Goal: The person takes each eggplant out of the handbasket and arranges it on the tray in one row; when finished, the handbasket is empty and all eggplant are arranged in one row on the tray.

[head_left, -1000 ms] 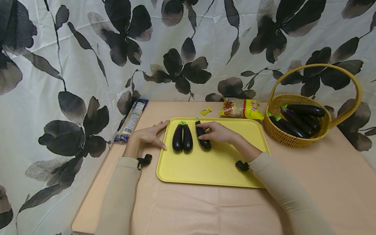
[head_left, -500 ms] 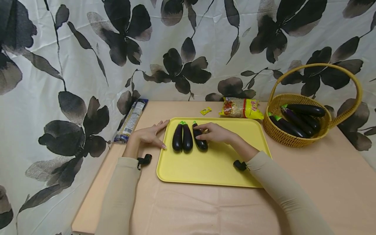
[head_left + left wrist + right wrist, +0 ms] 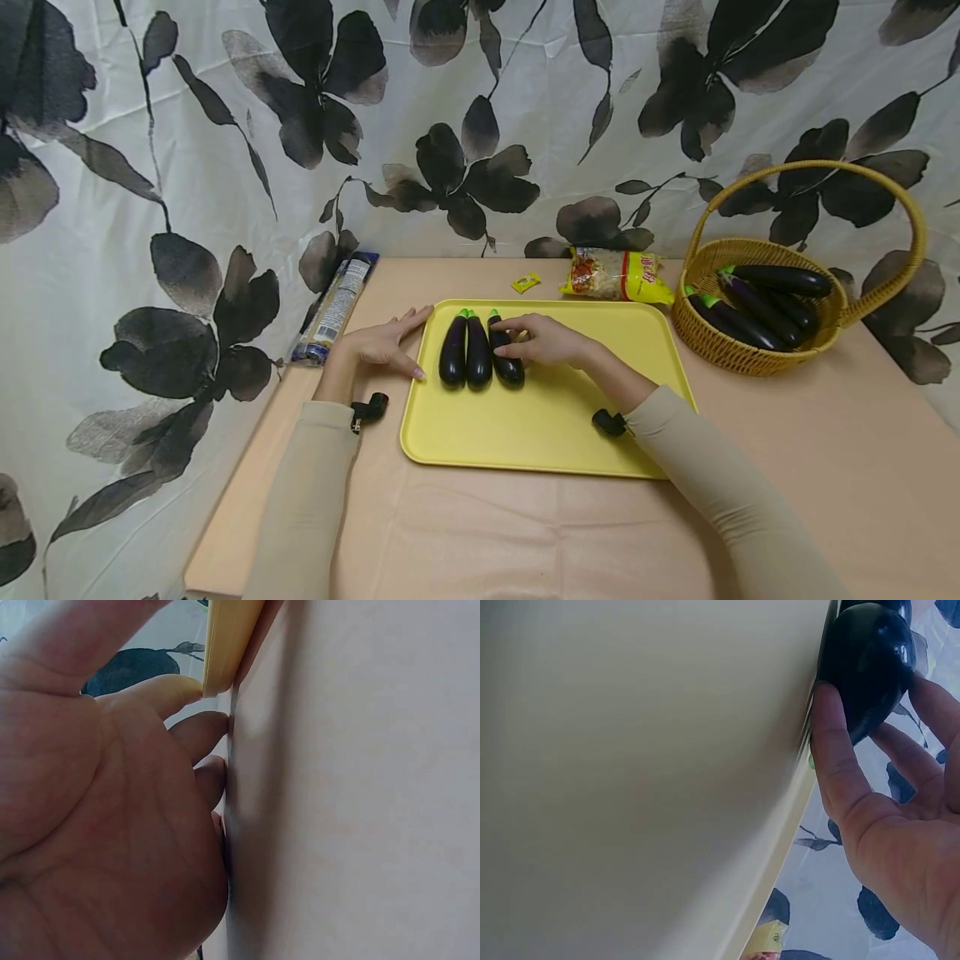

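Observation:
On a yellow tray (image 3: 540, 425) lie three dark purple eggplants with green stem ends, side by side at the left half. My right hand (image 3: 546, 340) holds the rightmost eggplant (image 3: 511, 372) from its right side; in the right wrist view, thumb and fingers lie on either side of that glossy eggplant (image 3: 866, 664). Directly left of it are the middle eggplant (image 3: 478, 357) and the leftmost eggplant (image 3: 453, 354). My left hand (image 3: 382, 342) rests at the tray's left edge, fingers spread; the left wrist view shows a fingertip against the tray's side (image 3: 223, 649).
A wicker basket (image 3: 731, 354) with a tall handle, holding several eggplants, stands at the right. Behind the tray are a yellow snack bag (image 3: 622, 275) and a small yellow packet (image 3: 526, 283). A long plastic package (image 3: 336, 310) lies at the left. A floral cloth hangs behind.
My right hand has slid the rightmost eggplant leftward across the tray, closing the gap to the middle one. The left hand has stayed in place.

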Tool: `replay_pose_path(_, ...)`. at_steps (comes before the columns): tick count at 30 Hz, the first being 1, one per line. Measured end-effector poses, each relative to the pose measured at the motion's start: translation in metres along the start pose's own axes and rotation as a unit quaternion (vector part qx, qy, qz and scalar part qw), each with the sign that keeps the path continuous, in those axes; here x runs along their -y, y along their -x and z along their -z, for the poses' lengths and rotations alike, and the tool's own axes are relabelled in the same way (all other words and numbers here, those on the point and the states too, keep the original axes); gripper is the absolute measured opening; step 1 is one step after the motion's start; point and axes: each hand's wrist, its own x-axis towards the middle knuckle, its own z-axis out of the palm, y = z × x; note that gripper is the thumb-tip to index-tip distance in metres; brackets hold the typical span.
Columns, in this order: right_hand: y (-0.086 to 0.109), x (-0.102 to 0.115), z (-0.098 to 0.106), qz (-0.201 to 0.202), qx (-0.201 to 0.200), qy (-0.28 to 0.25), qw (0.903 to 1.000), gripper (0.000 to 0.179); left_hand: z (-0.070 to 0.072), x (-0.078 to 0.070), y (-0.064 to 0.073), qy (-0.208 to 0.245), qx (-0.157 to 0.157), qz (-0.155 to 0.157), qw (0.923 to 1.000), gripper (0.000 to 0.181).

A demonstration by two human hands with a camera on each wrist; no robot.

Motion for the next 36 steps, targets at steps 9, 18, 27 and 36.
replay_pose_path(9,0.004,-0.002,0.005,-0.005,-0.006,-0.007,0.9999,0.061,0.000,0.001,-0.001,0.001,0.000,-0.001,1.0000,0.139)
replay_pose_path(18,0.006,-0.003,0.007,-0.007,-0.003,-0.020,0.9998,0.060,0.000,0.002,-0.001,0.005,-0.004,0.000,1.0000,0.140)
replay_pose_path(27,0.005,0.001,0.004,-0.011,0.005,-0.032,0.9994,0.059,0.000,0.001,-0.001,0.004,-0.001,0.001,1.0000,0.140)
replay_pose_path(36,0.017,0.007,0.017,0.010,-0.024,0.046,0.9986,0.062,0.001,0.000,0.001,0.000,0.000,-0.002,1.0000,0.139)
